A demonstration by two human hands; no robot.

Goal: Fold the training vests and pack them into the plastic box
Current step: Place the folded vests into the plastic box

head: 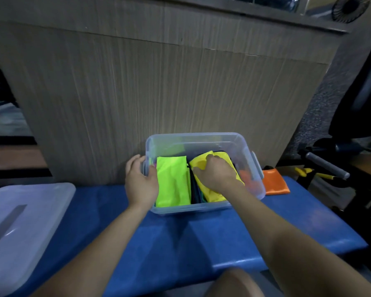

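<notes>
Your right hand grips the yellow vest inside the plastic box; your left hand grips the box's left wall, an orange vest just right of the box.

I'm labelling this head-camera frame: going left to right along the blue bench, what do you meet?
Box lid → left hand on the plastic box → lime-green folded vest → yellow folded vest under the right hand → orange folded vest.

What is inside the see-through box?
Inside the plastic box: a folded green vest, a yellow vest under the right hand, dark folded ones between. Anything underneath is covered.
</notes>
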